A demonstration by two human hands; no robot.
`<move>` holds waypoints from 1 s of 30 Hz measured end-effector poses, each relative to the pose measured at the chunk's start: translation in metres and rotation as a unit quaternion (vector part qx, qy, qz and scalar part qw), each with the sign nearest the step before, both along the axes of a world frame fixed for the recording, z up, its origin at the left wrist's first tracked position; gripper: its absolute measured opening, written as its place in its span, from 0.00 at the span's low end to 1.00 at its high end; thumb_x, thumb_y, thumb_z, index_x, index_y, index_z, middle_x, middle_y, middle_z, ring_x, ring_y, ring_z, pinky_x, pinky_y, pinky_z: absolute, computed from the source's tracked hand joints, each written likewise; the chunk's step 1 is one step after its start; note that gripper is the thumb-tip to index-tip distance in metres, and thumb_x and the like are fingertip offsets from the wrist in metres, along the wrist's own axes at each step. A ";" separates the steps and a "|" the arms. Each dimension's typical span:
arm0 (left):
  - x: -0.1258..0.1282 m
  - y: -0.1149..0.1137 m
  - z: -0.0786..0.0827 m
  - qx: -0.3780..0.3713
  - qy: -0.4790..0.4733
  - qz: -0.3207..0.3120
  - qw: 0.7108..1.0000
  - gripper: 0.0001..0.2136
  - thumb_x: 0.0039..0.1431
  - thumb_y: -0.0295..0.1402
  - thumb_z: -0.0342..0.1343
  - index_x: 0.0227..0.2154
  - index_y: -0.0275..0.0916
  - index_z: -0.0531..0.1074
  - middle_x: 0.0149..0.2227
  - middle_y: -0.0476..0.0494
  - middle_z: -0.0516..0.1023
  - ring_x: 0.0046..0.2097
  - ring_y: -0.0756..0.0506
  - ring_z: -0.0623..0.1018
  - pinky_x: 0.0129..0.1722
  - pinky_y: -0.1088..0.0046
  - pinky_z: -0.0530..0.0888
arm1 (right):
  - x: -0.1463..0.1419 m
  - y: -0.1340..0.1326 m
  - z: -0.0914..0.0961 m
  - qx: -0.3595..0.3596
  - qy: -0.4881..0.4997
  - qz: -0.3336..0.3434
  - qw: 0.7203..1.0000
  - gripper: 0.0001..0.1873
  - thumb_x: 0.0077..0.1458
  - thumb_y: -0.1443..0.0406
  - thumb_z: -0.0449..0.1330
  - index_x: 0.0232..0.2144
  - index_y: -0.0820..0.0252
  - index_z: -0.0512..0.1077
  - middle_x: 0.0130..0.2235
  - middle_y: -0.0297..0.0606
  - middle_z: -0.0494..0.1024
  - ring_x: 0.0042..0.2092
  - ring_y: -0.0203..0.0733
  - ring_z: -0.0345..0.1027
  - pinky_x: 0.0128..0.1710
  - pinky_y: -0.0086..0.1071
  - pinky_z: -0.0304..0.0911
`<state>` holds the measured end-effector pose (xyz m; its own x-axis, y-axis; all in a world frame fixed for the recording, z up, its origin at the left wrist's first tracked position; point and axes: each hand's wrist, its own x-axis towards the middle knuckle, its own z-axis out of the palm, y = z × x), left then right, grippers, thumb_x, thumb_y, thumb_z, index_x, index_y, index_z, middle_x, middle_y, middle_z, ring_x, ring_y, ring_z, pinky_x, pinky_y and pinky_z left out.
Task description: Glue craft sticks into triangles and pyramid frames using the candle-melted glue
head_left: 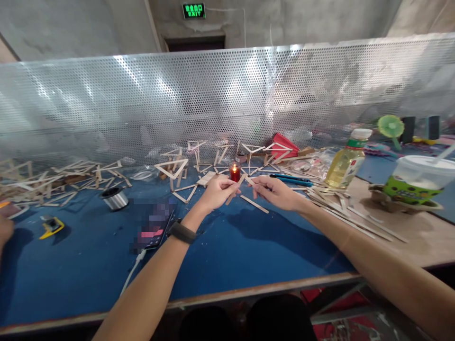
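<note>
Left hand point(218, 192) closed in a pinch, thumb against forefinger, on a wooden stick point(239, 183); the stick's long axis slants up and away from the fingers toward the right hand, its lower end poking out below the thumb.

Right hand point(273, 192) likewise pinched shut, fingertips on a second stick point(250, 181); this one is shorter in view and runs from the fingertips toward the left hand; whether the two sticks touch or only cross, I cannot tell.

The hands face each other, near but apart; both stick ends lie in the gap between them, about as near one hand as the other.

Just beyond that gap, a lit red candle point(234, 171); the left-hand stick's far tip sits close beside it.

Below the right fingertips, a loose stick point(254, 204) flat on the blue table point(213, 246).

Beyond both hands, stick triangles point(172, 166) before a perforated screen point(142, 104); past the right hand, a blue pen-like tool point(291, 179), a bottle point(344, 163), a lidded cup point(419, 182).

Beside the left wrist, with its dark wristband point(182, 232), a phone point(152, 232); further left, a metal spool point(114, 198); another person's hand point(5, 227) at the far left edge.
</note>
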<state>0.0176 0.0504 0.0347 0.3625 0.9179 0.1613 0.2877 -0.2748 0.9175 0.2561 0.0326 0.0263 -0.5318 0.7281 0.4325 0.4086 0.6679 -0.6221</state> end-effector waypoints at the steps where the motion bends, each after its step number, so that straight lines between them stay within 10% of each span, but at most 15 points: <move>1: 0.000 0.000 0.000 -0.004 -0.001 0.004 1.000 0.10 0.65 0.36 0.60 0.34 0.35 0.81 0.30 0.43 0.81 0.25 0.52 0.73 0.29 0.72 0.72 | 0.000 0.000 0.001 0.002 -0.001 0.002 1.000 0.22 0.72 0.52 0.48 0.35 0.59 0.73 0.33 0.36 0.76 0.29 0.36 0.62 0.33 0.31 0.57; 30: -0.006 -0.006 0.010 -0.109 -0.033 0.011 0.993 0.07 0.64 0.34 0.63 0.37 0.37 0.81 0.41 0.38 0.83 0.42 0.45 0.82 0.39 0.68 0.80 | 0.002 0.007 -0.001 -0.071 -0.033 -0.061 0.995 0.32 0.68 0.44 0.46 0.37 0.61 0.79 0.35 0.40 0.79 0.32 0.40 0.66 0.34 0.33 0.59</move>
